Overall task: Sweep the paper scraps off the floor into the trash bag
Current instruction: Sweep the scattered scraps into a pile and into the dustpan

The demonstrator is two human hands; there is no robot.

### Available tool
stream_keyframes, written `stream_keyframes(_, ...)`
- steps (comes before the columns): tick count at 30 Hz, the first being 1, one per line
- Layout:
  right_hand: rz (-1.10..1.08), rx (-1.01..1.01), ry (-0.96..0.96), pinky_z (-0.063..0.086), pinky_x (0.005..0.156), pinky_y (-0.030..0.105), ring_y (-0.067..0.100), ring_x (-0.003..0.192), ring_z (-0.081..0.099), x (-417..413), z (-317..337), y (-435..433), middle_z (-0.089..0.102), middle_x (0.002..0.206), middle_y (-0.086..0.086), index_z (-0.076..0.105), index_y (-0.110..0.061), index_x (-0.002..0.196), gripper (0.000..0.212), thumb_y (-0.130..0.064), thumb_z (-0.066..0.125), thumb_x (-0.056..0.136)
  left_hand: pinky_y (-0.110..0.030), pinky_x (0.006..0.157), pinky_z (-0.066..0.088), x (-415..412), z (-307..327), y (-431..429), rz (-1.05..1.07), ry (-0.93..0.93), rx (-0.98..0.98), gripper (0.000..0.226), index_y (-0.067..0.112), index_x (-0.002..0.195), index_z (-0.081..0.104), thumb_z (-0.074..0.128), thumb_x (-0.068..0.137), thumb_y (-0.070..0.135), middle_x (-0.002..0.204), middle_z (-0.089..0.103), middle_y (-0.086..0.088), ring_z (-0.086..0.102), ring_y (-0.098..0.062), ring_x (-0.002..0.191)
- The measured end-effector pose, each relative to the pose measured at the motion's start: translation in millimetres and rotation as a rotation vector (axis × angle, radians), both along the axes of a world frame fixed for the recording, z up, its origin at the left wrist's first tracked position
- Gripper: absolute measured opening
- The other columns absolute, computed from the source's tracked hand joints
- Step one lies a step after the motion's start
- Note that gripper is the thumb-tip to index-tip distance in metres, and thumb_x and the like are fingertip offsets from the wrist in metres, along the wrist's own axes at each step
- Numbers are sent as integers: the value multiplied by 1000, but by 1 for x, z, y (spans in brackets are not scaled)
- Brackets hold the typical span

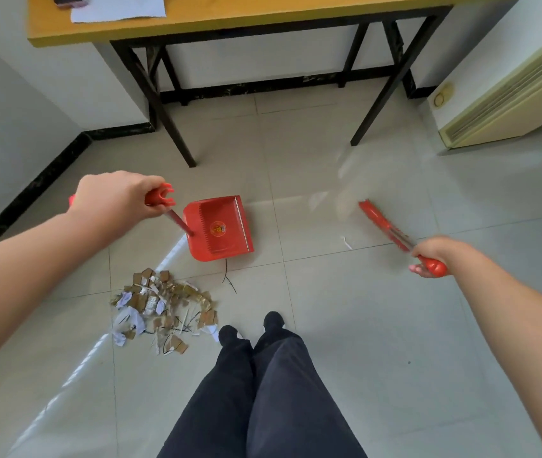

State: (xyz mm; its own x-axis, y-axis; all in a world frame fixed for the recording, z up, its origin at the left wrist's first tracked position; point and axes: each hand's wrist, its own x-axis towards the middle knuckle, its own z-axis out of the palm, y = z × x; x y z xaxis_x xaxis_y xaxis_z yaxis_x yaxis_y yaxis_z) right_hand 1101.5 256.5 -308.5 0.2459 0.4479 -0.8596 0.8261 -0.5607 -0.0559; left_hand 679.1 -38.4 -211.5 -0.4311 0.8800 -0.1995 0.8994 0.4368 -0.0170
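1. Paper scraps (164,305): brown and white pieces are being kept in one loose heap on the tiled floor. The heap lies just below and left of the dustpan (220,229), apart from it.
2. Stray sliver (346,242): one white piece is being left by itself, well to the right of the dustpan.
3. Dustpan: it is being stood on the floor by its long red handle (160,196). No scraps are being carried in it. Its open edge appears to be turned rightward, away from the heap.
4. Left hand (121,196): its fingers are being curled round the top of the handle, up and left of the dustpan.
5. Right hand (428,256): its fingers are being wrapped round the red grip of the broom (383,226), far right of the dustpan. The bristle end is being shown only as a blur, up and right of the dustpan.
6. Trash bag: it is not being shown in this view.
7. Step in hand, as judged: gathering is nearly being finished, while loading into the dustpan is not yet being done.
8. Next move, as judged: the stray sliver is needing to be drawn leftward toward the dustpan. The dustpan's open edge is needing to be turned to face the heap and pressed flat to the tile, so that thin pieces are not being pushed beneath it.
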Motion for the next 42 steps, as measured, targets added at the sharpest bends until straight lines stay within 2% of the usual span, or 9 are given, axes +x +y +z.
stream_keyframes(4, -72, -82, 55, 39, 26, 16, 13, 24, 53, 5, -20, -20, 48, 41, 7, 44, -4, 82, 19, 3, 35, 97, -33, 57, 52, 6, -3, 12, -8, -33, 28, 26, 26, 92, 62, 63, 84, 51, 73, 64, 2, 63, -28, 71)
stream_keyframes(8, -54, -75, 15, 36, 27, 14, 11, 18, 36, -17, -28, -60, 45, 59, 10, 46, -1, 69, 23, 14, 36, 85, -29, 56, 47, 0, -2, 12, -29, -57, 61, 23, 25, 94, 65, 68, 83, 45, 74, 62, 4, 64, -27, 76)
stream_keyframes(12, -84, -3, 32, 39, 30, 18, 16, 27, 38, -60, -31, -111, 48, 56, 12, 51, 1, 73, 19, 19, 44, 74, -27, 55, 44, -22, -6, -4, -38, -73, 96, 19, 30, 91, 64, 71, 81, 44, 71, 58, 10, 57, -21, 72)
stream_keyframes(18, -27, -45, 90, 34, 40, 19, 16, 41, 34, -153, -15, -240, 43, 53, 10, 43, 0, 66, 22, 18, 40, 79, -24, 53, 31, -72, 2, -67, -61, -119, 146, 22, 27, 96, 67, 72, 81, 42, 71, 56, 9, 51, -17, 73)
stream_keyframes(23, 59, -103, 125, 31, 32, 14, 15, 41, 33, -224, -4, -360, 43, 57, 11, 45, 2, 74, 18, 19, 39, 78, -28, 58, 42, -130, 14, -163, -73, -101, 142, 25, 27, 96, 68, 71, 81, 45, 80, 68, 4, 63, -25, 82)
stream_keyframes(27, 208, -167, 151, 39, 43, 24, 17, 37, 41, -275, 13, -435, 49, 50, 12, 45, 2, 70, 14, 12, 43, 79, -30, 62, 41, -174, 26, -233, 43, -132, 162, 22, 28, 94, 67, 72, 80, 45, 80, 65, 5, 63, -26, 86)
stream_keyframes(30, 217, -214, 187, 35, 34, 17, 10, 20, 38, -303, 24, -473, 44, 27, 3, 46, 0, 73, 16, 8, 41, 85, -32, 65, 48, -201, 26, -282, 101, -133, 146, 22, 29, 91, 67, 74, 78, 46, 84, 70, 2, 65, -28, 87)
stream_keyframes(35, 148, -250, 213, 30, 33, 11, 11, 20, 32, -313, 33, -505, 43, 36, 2, 49, -2, 82, 12, 6, 44, 89, -30, 60, 48, -227, 23, -356, 110, -119, 120, 20, 30, 90, 66, 74, 79, 44, 83, 72, 4, 66, -26, 83)
stream_keyframes(42, 208, -197, 173, 29, 42, 18, 14, 42, 35, -288, 51, -525, 43, 52, 7, 50, -6, 86, 10, 4, 48, 86, -27, 54, 41, -231, 40, -450, 206, -71, 164, 18, 28, 91, 69, 74, 80, 42, 77, 70, 3, 65, -27, 77)
